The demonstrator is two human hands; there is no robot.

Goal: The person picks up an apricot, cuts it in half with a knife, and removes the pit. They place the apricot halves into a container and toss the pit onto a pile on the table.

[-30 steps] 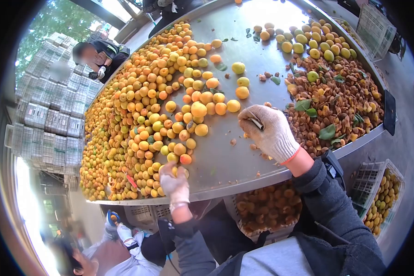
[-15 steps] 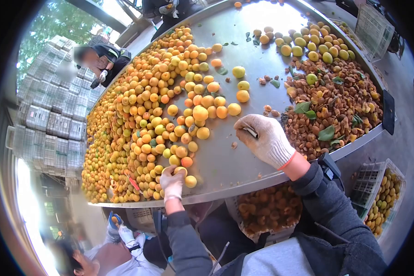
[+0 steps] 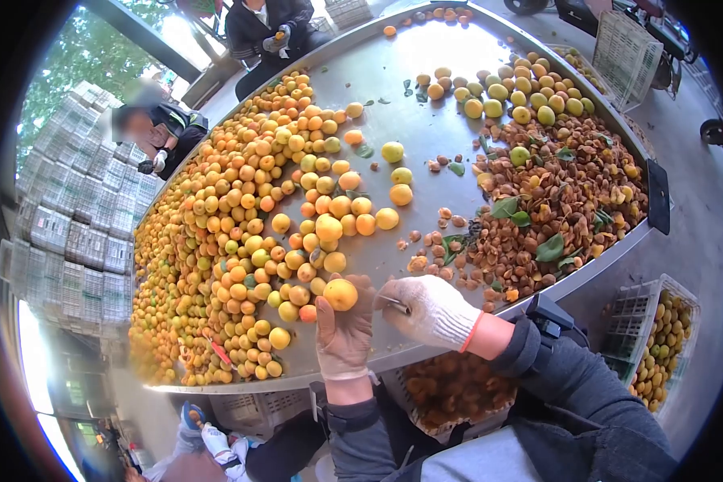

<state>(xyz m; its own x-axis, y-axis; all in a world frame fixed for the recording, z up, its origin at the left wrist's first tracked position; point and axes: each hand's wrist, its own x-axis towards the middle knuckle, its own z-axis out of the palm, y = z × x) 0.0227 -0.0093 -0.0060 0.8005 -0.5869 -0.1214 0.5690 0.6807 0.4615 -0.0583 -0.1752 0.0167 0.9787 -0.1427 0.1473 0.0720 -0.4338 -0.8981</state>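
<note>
An orange-yellow apricot [image 3: 341, 295] sits in the fingers of my left hand [image 3: 345, 337], raised near the front edge of the metal table [image 3: 353, 80]. My right hand [image 3: 438, 309], in a white knit glove, is closed around a small thin metal tool [image 3: 394, 304]. The tool's tip points toward my left hand, and the fingertips of both hands are close together. To the left spreads a large pile of whole apricots [image 3: 241, 213]. On the right lies a heap of brown pits and scraps [image 3: 554, 201] with green leaves.
Below the table edge stands a crate of halved apricots [image 3: 458, 390]. A crate of fruit [image 3: 659, 345] is on the floor at right. Stacked crates [image 3: 80, 217] rise at left. Co-workers [image 3: 269, 40] are around the table. A red-handled tool [image 3: 218, 350] lies on the pile.
My left hand has come away from the pile's front edge with an apricot and moved right. My right hand has come down and left to meet it. The view has shifted slightly.
</note>
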